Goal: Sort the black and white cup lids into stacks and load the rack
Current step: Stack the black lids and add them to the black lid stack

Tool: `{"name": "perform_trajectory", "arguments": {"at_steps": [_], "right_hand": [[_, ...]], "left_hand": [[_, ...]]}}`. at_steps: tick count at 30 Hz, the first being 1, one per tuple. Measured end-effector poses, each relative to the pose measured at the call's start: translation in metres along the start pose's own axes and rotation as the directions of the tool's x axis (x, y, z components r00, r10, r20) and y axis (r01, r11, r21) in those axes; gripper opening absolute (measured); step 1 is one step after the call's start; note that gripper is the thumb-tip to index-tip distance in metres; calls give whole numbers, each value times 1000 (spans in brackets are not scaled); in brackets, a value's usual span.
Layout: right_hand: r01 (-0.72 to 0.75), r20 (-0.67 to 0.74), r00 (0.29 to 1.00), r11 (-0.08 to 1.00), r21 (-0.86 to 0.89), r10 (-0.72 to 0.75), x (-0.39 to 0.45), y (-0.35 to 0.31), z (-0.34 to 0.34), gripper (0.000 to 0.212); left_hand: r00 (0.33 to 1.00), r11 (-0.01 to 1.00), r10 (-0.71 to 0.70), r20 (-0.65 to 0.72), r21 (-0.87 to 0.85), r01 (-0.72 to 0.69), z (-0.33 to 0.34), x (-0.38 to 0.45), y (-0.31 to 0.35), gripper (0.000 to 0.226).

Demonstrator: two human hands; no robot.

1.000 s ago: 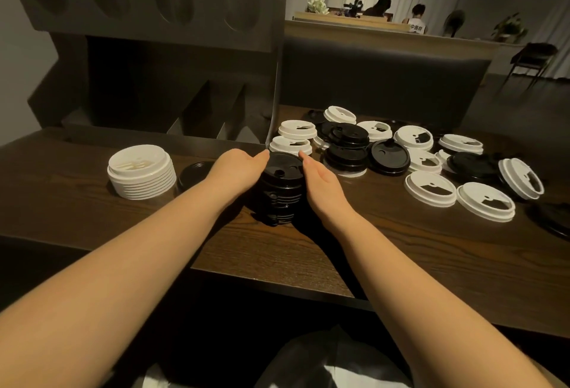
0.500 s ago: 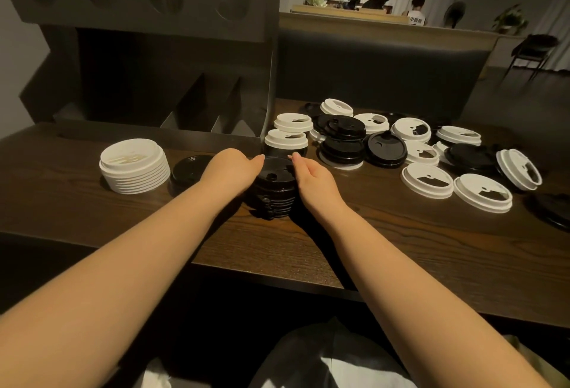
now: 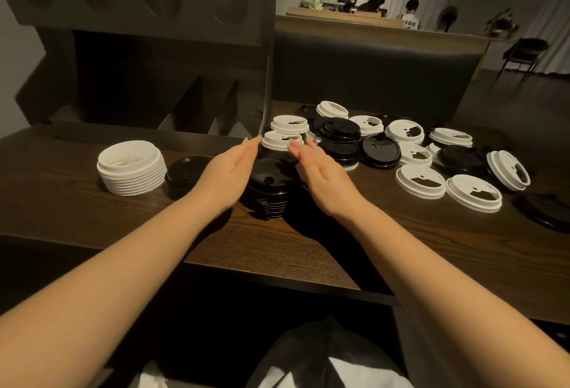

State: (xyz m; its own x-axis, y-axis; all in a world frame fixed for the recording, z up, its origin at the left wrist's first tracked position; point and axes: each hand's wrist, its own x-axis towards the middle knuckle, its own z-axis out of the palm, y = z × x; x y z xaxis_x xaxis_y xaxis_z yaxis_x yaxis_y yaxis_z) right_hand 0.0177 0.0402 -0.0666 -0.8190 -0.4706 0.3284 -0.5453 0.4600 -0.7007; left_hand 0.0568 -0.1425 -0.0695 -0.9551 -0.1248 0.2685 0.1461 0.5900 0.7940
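A stack of black lids (image 3: 269,193) stands on the dark wooden table (image 3: 385,245) in front of me. My left hand (image 3: 229,168) hovers just left of it and my right hand (image 3: 320,171) just right, both flat with fingers straight and apart from the stack. A stack of white lids (image 3: 131,168) sits at the left with a single black lid (image 3: 185,173) beside it. Loose black and white lids (image 3: 401,153) lie scattered at the right. The dark rack (image 3: 148,57) stands behind at the left.
Two white lids (image 3: 287,133) sit just beyond my fingertips beside the rack's right wall. A black lid (image 3: 546,211) lies near the right table edge. A padded bench back (image 3: 370,76) runs behind the table. People sit far off at a counter.
Both hands have let go of the black stack, opened flat and lifted slightly off its sides. The stack stays in place on the table.
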Motion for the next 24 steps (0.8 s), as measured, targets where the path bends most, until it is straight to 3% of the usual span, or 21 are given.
{"name": "perform_trajectory", "arguments": {"at_steps": [2, 5, 10, 14, 17, 21, 24], "right_hand": [[93, 159, 984, 991, -99, -76, -12, 7, 2, 41], [133, 177, 979, 976, -173, -102, -16, 17, 10, 42], [163, 150, 980, 960, -229, -131, -15, 15, 10, 54], [236, 69, 971, 956, -175, -227, -25, 16, 15, 60], [239, 108, 969, 955, -174, -223, -25, 15, 14, 66], [212, 124, 974, 963, -169, -192, -27, 13, 6, 56], [248, 65, 969, 949, -192, -240, -33, 14, 1, 62]], "left_hand": [[988, 989, 49, 143, 130, -68, 3, -3, -11, 43], [979, 955, 125, 160, 249, -163, 11, -6, -19, 45], [978, 956, 174, 118, 217, -196, 16, -8, -23, 54], [938, 930, 343, 58, 124, -347, 14, -17, -23, 58], [939, 939, 323, 116, 82, -333, 12, -14, -26, 77], [917, 921, 374, 142, 63, -385, 13, -18, -25, 75], [887, 893, 438, 146, 43, -448, 18, -22, -24, 74]]}}
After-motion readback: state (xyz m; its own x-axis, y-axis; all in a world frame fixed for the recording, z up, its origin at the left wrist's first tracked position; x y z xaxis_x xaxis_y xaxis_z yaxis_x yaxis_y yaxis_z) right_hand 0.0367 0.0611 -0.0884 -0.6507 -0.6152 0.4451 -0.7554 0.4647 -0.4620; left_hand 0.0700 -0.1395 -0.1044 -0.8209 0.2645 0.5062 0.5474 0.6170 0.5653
